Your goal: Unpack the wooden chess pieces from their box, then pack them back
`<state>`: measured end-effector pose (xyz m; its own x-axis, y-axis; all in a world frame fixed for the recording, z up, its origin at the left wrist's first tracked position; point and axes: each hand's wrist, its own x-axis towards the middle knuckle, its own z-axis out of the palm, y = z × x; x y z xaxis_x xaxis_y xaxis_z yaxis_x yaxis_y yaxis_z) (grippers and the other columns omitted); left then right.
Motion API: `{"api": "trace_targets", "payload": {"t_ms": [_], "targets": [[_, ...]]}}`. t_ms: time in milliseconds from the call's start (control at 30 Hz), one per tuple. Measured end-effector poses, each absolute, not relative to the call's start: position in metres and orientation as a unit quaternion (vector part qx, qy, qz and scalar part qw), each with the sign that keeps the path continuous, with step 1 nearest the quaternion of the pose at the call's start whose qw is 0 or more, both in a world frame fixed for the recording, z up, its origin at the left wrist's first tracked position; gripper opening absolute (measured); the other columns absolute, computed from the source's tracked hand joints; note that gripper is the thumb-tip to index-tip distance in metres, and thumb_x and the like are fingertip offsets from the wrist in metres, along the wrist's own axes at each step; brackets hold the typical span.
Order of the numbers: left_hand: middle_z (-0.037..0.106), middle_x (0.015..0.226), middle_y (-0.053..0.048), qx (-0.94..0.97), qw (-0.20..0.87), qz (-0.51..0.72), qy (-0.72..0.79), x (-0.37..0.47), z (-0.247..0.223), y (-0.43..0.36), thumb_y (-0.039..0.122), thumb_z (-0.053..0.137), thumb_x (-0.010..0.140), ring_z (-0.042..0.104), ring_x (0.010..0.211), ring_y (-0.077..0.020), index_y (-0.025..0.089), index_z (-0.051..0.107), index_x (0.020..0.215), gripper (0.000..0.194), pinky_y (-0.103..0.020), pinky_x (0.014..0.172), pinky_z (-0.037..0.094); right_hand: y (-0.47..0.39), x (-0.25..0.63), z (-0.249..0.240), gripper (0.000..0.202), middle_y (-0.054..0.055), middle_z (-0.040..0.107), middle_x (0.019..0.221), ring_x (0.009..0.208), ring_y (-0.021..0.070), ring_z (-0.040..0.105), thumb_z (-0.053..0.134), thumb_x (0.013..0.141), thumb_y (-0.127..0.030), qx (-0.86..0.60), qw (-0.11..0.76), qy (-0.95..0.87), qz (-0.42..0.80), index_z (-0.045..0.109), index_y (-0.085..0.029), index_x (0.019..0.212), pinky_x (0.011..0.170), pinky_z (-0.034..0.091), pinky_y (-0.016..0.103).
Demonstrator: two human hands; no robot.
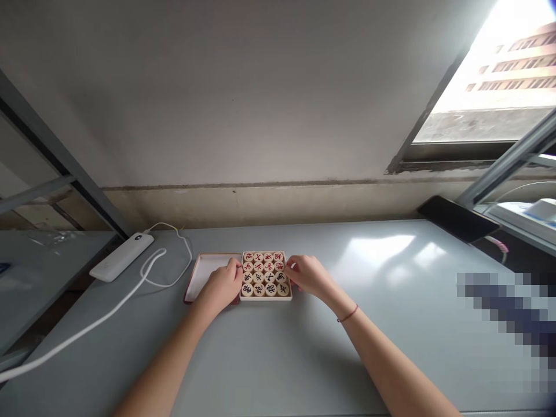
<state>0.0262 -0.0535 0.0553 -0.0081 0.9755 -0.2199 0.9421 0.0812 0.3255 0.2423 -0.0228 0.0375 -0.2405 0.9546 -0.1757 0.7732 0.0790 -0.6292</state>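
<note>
A shallow white box (266,299) lies on the desk, packed with round Chinese chess pieces (258,277) in rows. The far rows carry red characters, the near rows black ones. Against its left side rests the upturned box lid (204,267), white inside with a dark red rim. My left hand (225,284) reaches across the lid, its fingers curled closed at the box's left edge. At the opposite edge, my right hand (308,274) has thumb and fingers pinched on the box's right side. The fingertips of both hands are partly hidden.
A white power bank (122,256) with a white cable (108,315) lies on the grey desk (260,359) at left. At the back right, a black flat object (458,218) leans by a metal frame post. The wall (260,116) bounds the desk's far edge.
</note>
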Motion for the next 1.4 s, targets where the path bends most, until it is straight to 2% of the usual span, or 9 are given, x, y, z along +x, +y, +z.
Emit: {"api": "trace_targets", "payload": {"t_ms": [367,500,600,767,1033,1100,1167,1267,1400], "targets": [[0.069,0.078,-0.005,0.698,0.136,0.042,0.701,0.016,0.049,-0.051,0.032,0.034,0.095,0.065,0.073,-0.0221,0.021,0.055,0.093,0.024,-0.027,0.061,0.039,-0.025,0.237,0.035,0.019,0.002,0.067,0.058,0.042,0.0109,0.054,0.045,0.082,-0.023,-0.594,0.138,-0.728,0.314,0.062,-0.017,0.076,0.044,0.033,0.02],[0.067,0.096,-0.006,0.712,0.061,0.1,0.693,0.017,0.045,-0.046,0.034,0.036,0.095,0.064,0.087,-0.0213,0.021,0.056,0.107,0.027,-0.027,0.069,0.043,-0.026,0.236,0.037,0.02,0.002,0.067,0.059,0.042,0.0114,0.055,0.045,0.082,-0.024,-0.592,0.138,-0.727,0.319,0.063,-0.017,0.077,0.045,0.034,0.02],[0.064,0.103,-0.008,0.716,0.034,0.112,0.688,0.02,0.041,-0.044,0.035,0.039,0.093,0.062,0.091,-0.0221,0.02,0.06,0.106,0.029,-0.028,0.072,0.044,-0.027,0.235,0.037,0.02,0.003,0.068,0.06,0.043,0.0123,0.055,0.045,0.083,-0.024,-0.595,0.14,-0.729,0.309,0.064,-0.017,0.078,0.044,0.034,0.021],[0.063,0.097,-0.006,0.712,0.027,0.122,0.691,0.024,0.036,-0.042,0.033,0.044,0.09,0.061,0.085,-0.021,0.021,0.063,0.096,0.024,-0.027,0.07,0.044,-0.028,0.234,0.037,0.02,0.003,0.067,0.06,0.042,0.0116,0.054,0.047,0.083,-0.024,-0.599,0.139,-0.731,0.296,0.065,-0.017,0.078,0.045,0.032,0.021],[0.066,0.09,-0.003,0.721,-0.007,0.184,0.668,0.027,0.032,-0.042,0.027,0.05,0.087,0.058,0.091,-0.0229,0.021,0.059,0.085,0.011,-0.034,0.083,0.038,-0.023,0.238,0.034,0.024,0.003,0.064,0.061,0.05,0.013,0.051,0.046,0.083,-0.026,-0.592,0.14,-0.748,0.266,0.068,-0.019,0.08,0.046,0.03,0.022],[0.067,0.088,-0.002,0.709,0.004,0.212,0.672,0.029,0.035,-0.043,0.026,0.051,0.087,0.058,0.091,-0.0223,0.022,0.058,0.085,0.009,-0.036,0.085,0.036,-0.025,0.236,0.034,0.023,0.003,0.065,0.066,0.054,0.0132,0.053,0.045,0.084,-0.026,-0.588,0.185,-0.75,0.239,0.068,-0.019,0.086,0.05,0.034,0.022],[0.067,0.089,-0.002,0.692,0.037,0.264,0.671,0.032,0.04,-0.045,0.028,0.052,0.086,0.058,0.092,-0.0211,0.022,0.057,0.088,0.008,-0.035,0.086,0.037,-0.03,0.231,0.035,0.026,0.005,0.067,0.086,0.061,0.0137,0.057,0.048,0.085,-0.028,-0.556,0.261,-0.765,0.192,0.063,-0.019,0.103,0.056,0.041,0.024],[0.065,0.088,-0.001,0.663,0.168,0.35,0.641,0.039,0.049,-0.046,0.036,0.055,0.084,0.058,0.087,-0.0179,0.022,0.054,0.09,0.015,-0.029,0.079,0.043,-0.039,0.222,0.037,0.037,0.011,0.059,0.117,0.077,0.016,0.061,0.051,0.086,-0.03,-0.444,0.347,-0.815,0.134,0.051,-0.021,0.122,0.066,0.048,0.027],[0.061,0.082,0.0,0.641,0.331,0.386,0.575,0.054,0.055,-0.043,0.045,0.054,0.082,0.06,0.077,-0.0143,0.021,0.052,0.089,0.025,-0.024,0.07,0.047,-0.043,0.217,0.036,0.025,0.01,0.062,0.11,0.091,0.018,0.06,0.043,0.091,-0.021,-0.365,0.413,-0.829,0.089,0.054,-0.022,0.114,0.078,0.05,0.029]]}}
